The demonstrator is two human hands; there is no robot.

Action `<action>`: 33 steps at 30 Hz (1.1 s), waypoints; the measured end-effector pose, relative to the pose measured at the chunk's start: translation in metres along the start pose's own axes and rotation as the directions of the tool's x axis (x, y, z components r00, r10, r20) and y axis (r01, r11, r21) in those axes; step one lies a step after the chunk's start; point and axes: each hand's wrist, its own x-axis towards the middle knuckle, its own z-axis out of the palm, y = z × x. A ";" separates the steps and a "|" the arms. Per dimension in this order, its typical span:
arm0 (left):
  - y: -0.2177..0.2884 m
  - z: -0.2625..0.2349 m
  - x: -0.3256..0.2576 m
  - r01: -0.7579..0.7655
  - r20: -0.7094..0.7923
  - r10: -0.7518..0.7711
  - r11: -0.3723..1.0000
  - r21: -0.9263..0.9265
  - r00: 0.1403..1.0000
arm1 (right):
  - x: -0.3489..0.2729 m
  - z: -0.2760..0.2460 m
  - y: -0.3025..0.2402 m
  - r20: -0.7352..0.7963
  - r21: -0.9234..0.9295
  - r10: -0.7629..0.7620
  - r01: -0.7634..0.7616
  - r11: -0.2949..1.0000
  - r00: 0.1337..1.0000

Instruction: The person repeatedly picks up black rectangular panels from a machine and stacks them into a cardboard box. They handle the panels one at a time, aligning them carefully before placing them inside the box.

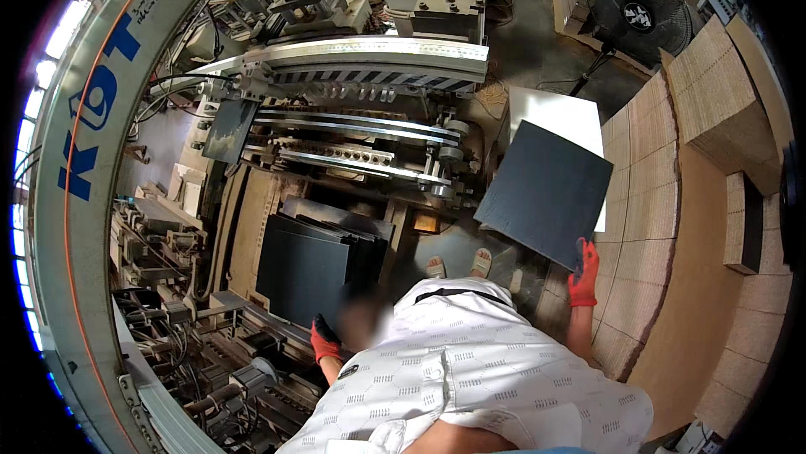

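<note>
Holds the red-gloved left hand (324, 341) beside a pile of dark boards (300, 265), with a grip too unclear to tell. Clamps the right hand (583, 279) on the near corner of a loose board (550, 190), over a white panel (556, 108). Faces metal rails (359, 126) beyond.

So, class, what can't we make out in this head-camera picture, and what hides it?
In the head view:
Dark panel stack: exact count, lost in overlap and shadow.
Blurred patch by the left hand: what it covers.
Single dark panel at the right hand: its underside, facing away.
White surface: the part behind that panel.
Pedestal fan: its base, behind the white surface.
</note>
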 end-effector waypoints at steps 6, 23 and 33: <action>0.136 0.028 -0.004 0.511 -0.238 -0.674 0.705 -0.492 0.699 | 0.064 -0.006 -0.011 0.024 0.060 0.272 -0.273 0.960 0.962; 0.282 0.141 0.116 -0.088 -0.234 -0.208 0.539 -0.838 0.950 | 0.116 0.006 -0.042 0.101 -0.786 0.079 0.031 0.618 0.992; 0.336 0.266 0.242 -0.042 -0.425 -0.426 0.665 -0.745 0.798 | 0.131 0.046 -0.056 0.143 -0.708 -0.131 0.194 0.679 0.981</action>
